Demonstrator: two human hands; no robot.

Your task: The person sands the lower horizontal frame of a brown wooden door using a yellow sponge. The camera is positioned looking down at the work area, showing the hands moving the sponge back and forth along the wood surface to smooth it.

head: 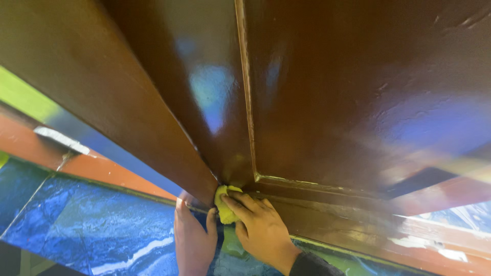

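Observation:
A glossy dark brown wooden door (348, 92) fills most of the head view, seen from low down. My right hand (261, 230) presses a small yellow cloth (223, 204) against the bottom corner of the door, where the door meets the brown frame (92, 76). My left hand (193, 237) rests flat beside it, fingers up against the lower end of the frame, holding nothing. A dark sleeve covers my right wrist.
Blue marbled floor tiles (87, 225) with white streaks lie at lower left. An orange-red strip (102, 171) runs along the floor by the frame. A recessed door panel edge (250, 102) runs vertically above the cloth. A green patch shows at far left.

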